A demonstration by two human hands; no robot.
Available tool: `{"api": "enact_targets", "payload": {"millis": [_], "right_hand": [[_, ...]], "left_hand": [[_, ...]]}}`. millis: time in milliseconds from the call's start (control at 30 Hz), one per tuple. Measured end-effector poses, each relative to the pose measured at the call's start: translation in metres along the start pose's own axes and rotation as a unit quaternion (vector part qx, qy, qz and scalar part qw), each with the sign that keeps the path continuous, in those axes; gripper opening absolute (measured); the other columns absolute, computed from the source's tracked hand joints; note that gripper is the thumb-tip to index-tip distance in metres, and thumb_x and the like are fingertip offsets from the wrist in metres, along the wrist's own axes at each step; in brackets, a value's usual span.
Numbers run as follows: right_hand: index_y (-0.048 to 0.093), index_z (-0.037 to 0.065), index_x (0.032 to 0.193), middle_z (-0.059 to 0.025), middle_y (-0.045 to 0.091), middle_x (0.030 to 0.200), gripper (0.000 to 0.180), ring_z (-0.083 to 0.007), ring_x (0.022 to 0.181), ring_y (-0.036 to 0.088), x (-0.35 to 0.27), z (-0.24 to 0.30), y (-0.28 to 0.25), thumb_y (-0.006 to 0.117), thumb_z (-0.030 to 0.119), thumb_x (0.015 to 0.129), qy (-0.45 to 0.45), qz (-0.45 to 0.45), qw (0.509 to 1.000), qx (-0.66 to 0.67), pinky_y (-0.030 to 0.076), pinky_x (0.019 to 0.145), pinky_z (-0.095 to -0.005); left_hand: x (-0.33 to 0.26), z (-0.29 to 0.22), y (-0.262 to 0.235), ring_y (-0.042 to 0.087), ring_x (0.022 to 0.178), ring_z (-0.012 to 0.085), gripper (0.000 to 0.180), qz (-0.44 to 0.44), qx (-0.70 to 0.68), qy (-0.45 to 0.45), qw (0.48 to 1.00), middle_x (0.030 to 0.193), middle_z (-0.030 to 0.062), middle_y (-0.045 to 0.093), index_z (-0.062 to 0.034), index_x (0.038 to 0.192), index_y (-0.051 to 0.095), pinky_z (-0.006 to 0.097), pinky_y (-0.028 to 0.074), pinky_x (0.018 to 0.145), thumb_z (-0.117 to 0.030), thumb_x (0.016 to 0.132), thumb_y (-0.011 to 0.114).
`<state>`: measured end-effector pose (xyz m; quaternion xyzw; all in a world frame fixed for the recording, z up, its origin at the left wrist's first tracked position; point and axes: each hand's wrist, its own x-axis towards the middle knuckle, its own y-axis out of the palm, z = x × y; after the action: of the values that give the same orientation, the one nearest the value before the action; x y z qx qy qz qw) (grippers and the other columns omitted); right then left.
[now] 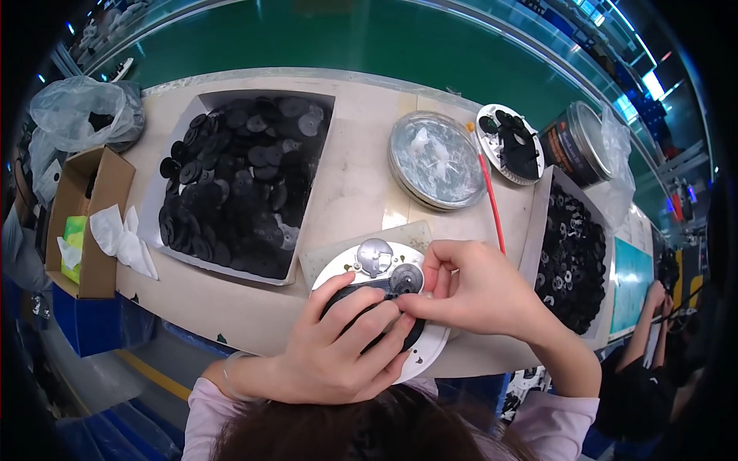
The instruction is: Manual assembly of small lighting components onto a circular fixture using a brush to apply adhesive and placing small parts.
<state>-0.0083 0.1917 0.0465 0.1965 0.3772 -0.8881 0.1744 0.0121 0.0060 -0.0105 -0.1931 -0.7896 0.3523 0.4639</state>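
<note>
A round white base [437, 343] carries a black housing, a silver round part [375, 256] and a dark toothed gear [407, 279]. It rests at the table's near edge, partly over a flat pale block [409, 233]. My left hand [342, 346] lies across the black housing and holds it, fingers curled over its top. Beside the gear, my right hand [480, 290] has its thumb and fingers pinched together, the fingertips close to my left fingertips. Whatever sits in that pinch is hidden. My hands cover much of the housing.
Black discs fill a large grey tray [297, 270] at left; small black parts fill another tray [536, 223] at right. Beyond are a round tin [437, 159], a red stick [491, 201], another white assembly [510, 144] and a can [576, 144]. A cardboard box [101, 257] stands far left.
</note>
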Motion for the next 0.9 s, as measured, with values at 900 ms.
{"api": "enact_targets", "payload": {"millis": [900], "right_hand": [[0.063, 0.010, 0.084, -0.0021, 0.055, 0.092, 0.020, -0.0173, 0.085, 0.052, 0.067, -0.010, -0.016, 0.068, 0.008, 0.065, -0.351, -0.318, 0.806, -0.355, 0.043, 0.066, -0.0278]], "left_hand": [[-0.004, -0.002, -0.001, 0.050, 0.099, 0.0227, 0.029, -0.021, -0.021, -0.031, 0.999, 0.099, 0.0064, 0.054, -0.0042, 0.092, 0.063, 0.043, 0.039, 0.087, -0.022, 0.069, 0.062]]}}
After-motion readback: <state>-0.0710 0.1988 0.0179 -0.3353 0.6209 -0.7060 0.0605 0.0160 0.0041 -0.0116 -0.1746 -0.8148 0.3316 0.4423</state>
